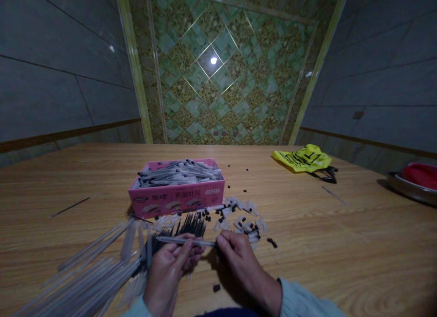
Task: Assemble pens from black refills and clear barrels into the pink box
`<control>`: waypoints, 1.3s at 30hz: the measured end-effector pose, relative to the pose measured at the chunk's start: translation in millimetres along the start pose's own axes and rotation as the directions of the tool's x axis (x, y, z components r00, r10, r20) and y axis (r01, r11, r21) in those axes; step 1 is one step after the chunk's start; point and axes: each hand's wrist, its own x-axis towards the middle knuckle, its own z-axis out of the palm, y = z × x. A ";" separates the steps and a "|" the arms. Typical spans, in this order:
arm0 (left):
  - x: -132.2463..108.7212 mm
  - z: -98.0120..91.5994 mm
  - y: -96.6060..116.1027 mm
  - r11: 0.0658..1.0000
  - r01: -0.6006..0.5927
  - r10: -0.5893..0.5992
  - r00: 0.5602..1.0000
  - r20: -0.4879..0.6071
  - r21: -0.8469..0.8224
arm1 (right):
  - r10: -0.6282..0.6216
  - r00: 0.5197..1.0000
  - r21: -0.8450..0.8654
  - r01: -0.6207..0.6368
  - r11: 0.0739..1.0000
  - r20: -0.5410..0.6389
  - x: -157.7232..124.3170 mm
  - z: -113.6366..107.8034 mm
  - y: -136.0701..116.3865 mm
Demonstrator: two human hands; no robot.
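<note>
My left hand is closed around the middle of a clear-barrelled pen, which lies nearly level with its pointed end to the left. At the pen's right end, my right hand pinches with thumb and fingers; something dark shows there, mostly hidden. Behind my hands are bunched black pen refills standing with their tips up. Loose black end plugs and small translucent pieces are scattered on the table. Long clear tubes lie in a bundle left of my left hand.
A pink box heaped with pens stands behind my hands on the wooden table. At the right lie a yellow bag, a thin stick and a metal dish holding something red. A dark thin refill lies far left.
</note>
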 end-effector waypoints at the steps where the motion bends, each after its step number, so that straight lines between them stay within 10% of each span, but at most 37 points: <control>1: -0.3 0.2 0.4 1.000 -0.003 0.003 1.000 0.003 0.000 | 0.012 1.000 -0.002 -0.012 1.000 0.004 -0.3 0.1 1.0; 11: -0.1 -0.5 0.8 0.999 -0.024 0.025 1.000 -0.014 0.028 | -0.061 0.998 -0.200 0.058 0.978 -0.008 2.5 -8.4 -4.6; 20: -2.4 -1.5 4.2 0.998 -0.059 0.059 0.998 -0.008 0.018 | -0.015 0.992 -0.760 0.108 0.640 0.128 18.3 -45.8 -10.3; 39: -1.3 -1.4 3.9 0.999 -0.038 0.038 0.999 0.002 -0.011 | 0.096 0.983 -0.795 0.066 0.604 0.155 10.3 -44.3 -11.5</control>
